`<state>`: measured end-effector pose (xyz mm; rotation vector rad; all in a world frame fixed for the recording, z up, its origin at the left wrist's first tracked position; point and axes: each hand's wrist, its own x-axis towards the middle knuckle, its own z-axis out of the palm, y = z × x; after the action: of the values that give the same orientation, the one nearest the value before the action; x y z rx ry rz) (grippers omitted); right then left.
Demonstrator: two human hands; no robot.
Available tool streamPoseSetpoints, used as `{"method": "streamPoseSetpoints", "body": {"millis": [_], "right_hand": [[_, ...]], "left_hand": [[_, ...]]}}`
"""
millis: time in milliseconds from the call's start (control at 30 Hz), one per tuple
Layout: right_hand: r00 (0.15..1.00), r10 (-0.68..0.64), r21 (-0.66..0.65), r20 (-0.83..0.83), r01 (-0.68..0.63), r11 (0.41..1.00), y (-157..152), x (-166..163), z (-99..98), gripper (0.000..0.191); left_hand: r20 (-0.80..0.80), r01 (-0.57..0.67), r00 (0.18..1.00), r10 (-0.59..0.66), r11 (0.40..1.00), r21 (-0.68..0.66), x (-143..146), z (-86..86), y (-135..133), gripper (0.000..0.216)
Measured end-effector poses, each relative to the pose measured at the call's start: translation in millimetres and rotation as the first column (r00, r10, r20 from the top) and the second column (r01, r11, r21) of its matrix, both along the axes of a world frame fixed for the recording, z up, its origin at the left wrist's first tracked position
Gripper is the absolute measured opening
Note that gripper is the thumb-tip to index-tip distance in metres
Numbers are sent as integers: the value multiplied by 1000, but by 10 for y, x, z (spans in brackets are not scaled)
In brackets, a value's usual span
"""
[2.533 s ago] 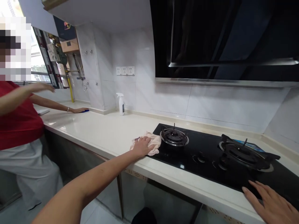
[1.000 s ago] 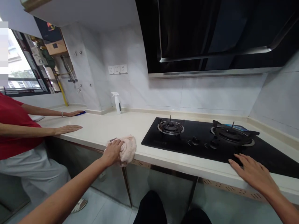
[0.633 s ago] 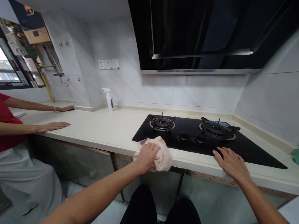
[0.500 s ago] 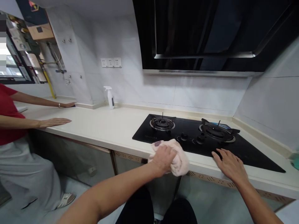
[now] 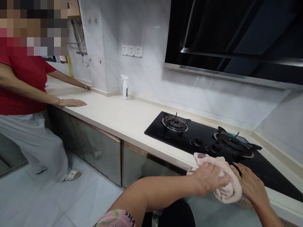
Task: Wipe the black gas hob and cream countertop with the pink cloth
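My left hand (image 5: 209, 178) is closed on a pale pink cloth (image 5: 224, 186) and presses it against the front edge of the cream countertop (image 5: 123, 118), just below the black gas hob (image 5: 187, 138). My right hand (image 5: 249, 183) lies flat with its fingers spread on the counter edge, right beside the cloth and touching it. The hob has two burners (image 5: 175, 123) and knobs between them.
Another person in a red top (image 5: 22, 86) stands at the left with both hands on the counter. A white spray bottle (image 5: 124, 87) stands by the tiled wall. A black range hood (image 5: 236, 37) hangs above the hob. Cabinet fronts (image 5: 99, 151) run below the counter.
My left hand has slid the cloth rightwards along the counter's front edge until it meets my right hand. The view has swung left and down.
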<state>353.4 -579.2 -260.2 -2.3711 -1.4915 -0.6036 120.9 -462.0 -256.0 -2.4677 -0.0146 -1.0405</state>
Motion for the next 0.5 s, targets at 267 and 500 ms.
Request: {"method": "streamPoseSetpoints", "body": {"millis": [267,500], "right_hand": [[995,-58,78,-80,64,995,39,30,-70,67],[998,-13,93,-57,18,995,46,6,-99,63]], "left_hand": [[-25,-85,996,84,996,-35,-987,43,605,40],[-64,-154,987,148,983,-96,-2483,126,1617,51]]}}
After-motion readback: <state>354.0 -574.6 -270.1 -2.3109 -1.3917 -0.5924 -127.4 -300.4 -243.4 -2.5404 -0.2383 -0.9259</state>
